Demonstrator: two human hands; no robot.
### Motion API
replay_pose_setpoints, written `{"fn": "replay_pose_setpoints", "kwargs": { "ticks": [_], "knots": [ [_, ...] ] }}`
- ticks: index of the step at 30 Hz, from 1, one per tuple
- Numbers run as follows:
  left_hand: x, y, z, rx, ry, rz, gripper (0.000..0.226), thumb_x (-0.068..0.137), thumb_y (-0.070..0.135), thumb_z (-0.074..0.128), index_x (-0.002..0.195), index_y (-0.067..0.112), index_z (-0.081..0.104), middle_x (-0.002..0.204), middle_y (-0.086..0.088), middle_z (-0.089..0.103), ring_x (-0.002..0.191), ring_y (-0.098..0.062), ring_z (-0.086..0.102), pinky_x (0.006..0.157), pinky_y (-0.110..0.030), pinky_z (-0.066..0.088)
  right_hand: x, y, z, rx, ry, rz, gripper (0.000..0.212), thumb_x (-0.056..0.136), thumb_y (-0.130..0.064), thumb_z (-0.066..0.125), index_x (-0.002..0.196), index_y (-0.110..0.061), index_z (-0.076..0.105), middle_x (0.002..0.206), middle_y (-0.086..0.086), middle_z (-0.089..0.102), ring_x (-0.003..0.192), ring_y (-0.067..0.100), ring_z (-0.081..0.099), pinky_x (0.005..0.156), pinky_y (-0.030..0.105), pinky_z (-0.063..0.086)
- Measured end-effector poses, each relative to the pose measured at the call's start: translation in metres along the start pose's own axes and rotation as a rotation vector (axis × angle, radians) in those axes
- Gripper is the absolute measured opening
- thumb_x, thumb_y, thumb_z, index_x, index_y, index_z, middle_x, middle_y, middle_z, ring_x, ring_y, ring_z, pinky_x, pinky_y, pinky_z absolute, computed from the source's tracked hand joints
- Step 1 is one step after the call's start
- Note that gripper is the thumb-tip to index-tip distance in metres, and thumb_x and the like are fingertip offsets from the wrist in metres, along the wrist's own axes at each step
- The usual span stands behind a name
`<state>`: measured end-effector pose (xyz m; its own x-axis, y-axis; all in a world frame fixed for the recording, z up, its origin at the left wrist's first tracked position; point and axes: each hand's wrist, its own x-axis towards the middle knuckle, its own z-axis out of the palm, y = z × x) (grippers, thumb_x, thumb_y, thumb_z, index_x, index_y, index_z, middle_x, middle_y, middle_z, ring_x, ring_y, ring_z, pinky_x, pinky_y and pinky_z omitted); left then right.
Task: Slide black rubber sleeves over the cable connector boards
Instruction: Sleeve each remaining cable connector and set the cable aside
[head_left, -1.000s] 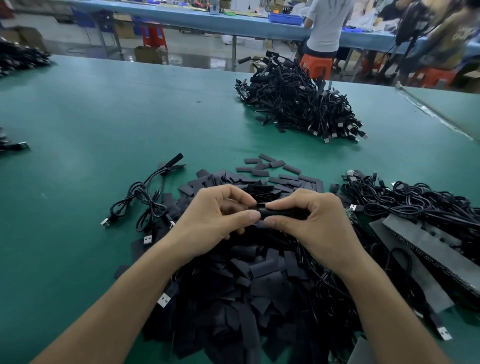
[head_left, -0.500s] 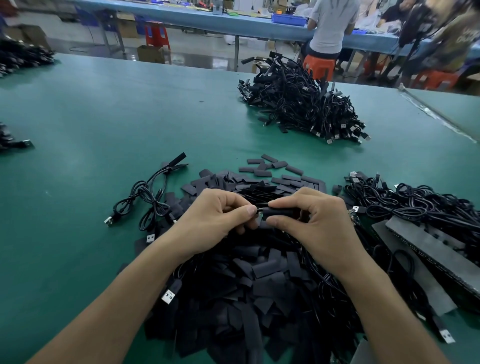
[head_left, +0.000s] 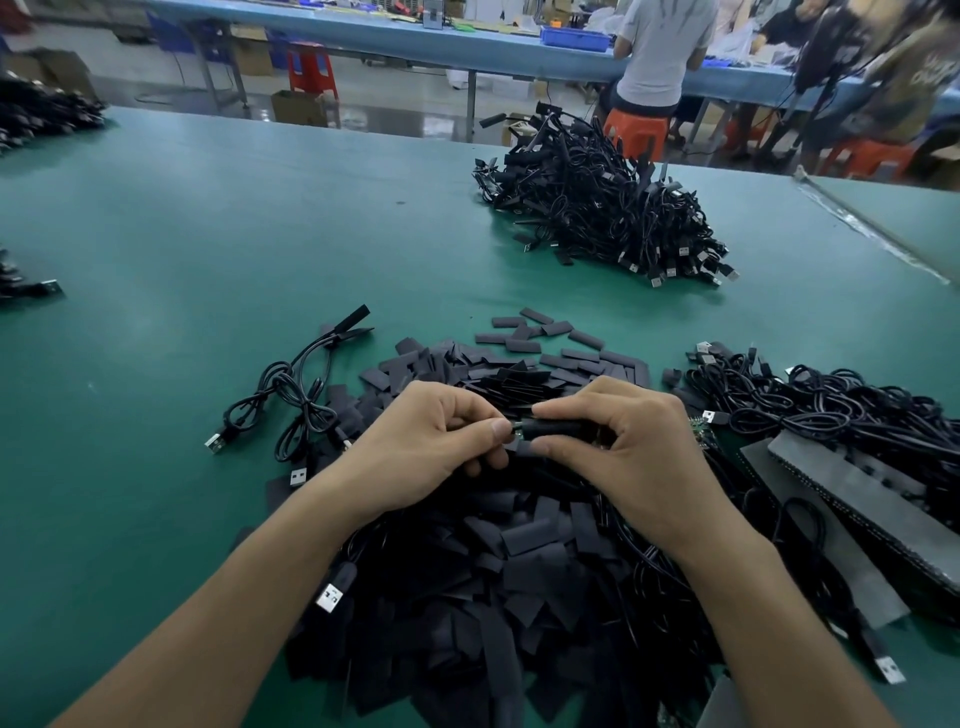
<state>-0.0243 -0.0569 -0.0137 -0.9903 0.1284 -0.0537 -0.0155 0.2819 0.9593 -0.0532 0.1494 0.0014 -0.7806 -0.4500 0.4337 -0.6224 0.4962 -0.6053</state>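
My right hand (head_left: 631, 457) pinches a black rubber sleeve (head_left: 558, 429) between thumb and forefinger, held level above the heap. My left hand (head_left: 431, 447) meets it from the left, its thumb and fingers curled round the cable end at the sleeve's mouth; the connector board itself is hidden inside the fingers and sleeve. Under both hands lies a big heap of loose black sleeves (head_left: 498, 582) on the green table (head_left: 218, 249). A tangle of bare cables (head_left: 852, 410) with a small green board showing lies to the right.
A large pile of sleeved cables (head_left: 597, 208) sits at the far middle. Two finished cables (head_left: 301, 395) lie left of the heap. Grey foam strips (head_left: 872, 499) rest at the right. More cables lie at the table's left edge. People work at a blue bench behind.
Both hands stay together over the heap. The sleeve now shows longer between the fingers, with my left thumb at its left end.
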Motion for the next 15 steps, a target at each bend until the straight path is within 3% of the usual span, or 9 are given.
{"fn": "replay_pose_setpoints", "kwargs": {
  "ticks": [15],
  "knots": [
    [0.0013,-0.0013,-0.0042,0.020,-0.039,0.017,0.017,0.096,0.020,0.064,0.082,0.021,0.074,0.067,0.004,0.072,0.056,-0.004,0.055,0.055,-0.012,0.044,-0.0011,0.0014,0.0051,-0.029,0.020,-0.019,0.024,0.074,-0.024,0.084,0.096,-0.017,0.079,0.086,-0.007,0.071,0.082,0.002,0.066,0.076,0.020,0.052]
  ]
}}
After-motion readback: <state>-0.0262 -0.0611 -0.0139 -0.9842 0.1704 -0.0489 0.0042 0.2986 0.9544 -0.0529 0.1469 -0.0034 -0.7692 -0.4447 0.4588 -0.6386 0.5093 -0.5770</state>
